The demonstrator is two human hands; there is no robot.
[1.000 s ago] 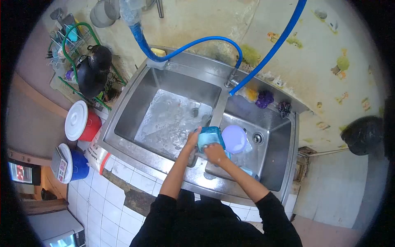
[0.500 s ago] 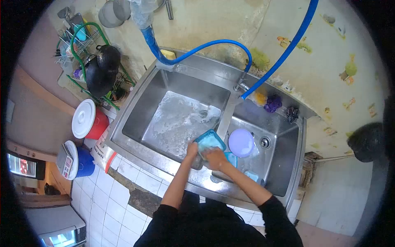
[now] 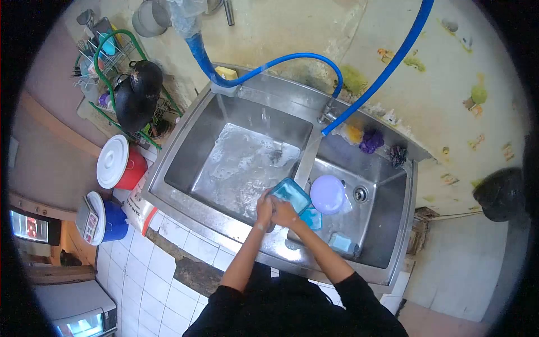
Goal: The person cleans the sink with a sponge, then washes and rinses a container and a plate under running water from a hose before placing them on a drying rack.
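I stand at a steel double sink (image 3: 185,151). Over the divider between the two basins both hands meet on a teal square plastic container (image 3: 291,194). My left hand (image 3: 264,209) grips its near left side. My right hand (image 3: 285,212) presses against its near edge, right beside the left hand. What the right hand holds besides the container is hidden. Water covers the floor of the left basin. In the right basin lie a pale purple round lid or bowl (image 3: 327,194), a teal piece (image 3: 312,219) and a light blue piece (image 3: 341,242).
A blue hose (image 3: 269,64) runs from the wall to the tap (image 3: 327,115). Yellow and purple scrubbers (image 3: 365,139) sit on the back rim. At the left stand a dish rack with a black pan (image 3: 137,92), a red bucket (image 3: 119,164) and a blue bucket (image 3: 102,220).
The container has tilted and shifted a little lower over the divider. My hands have drawn close together at its near side.
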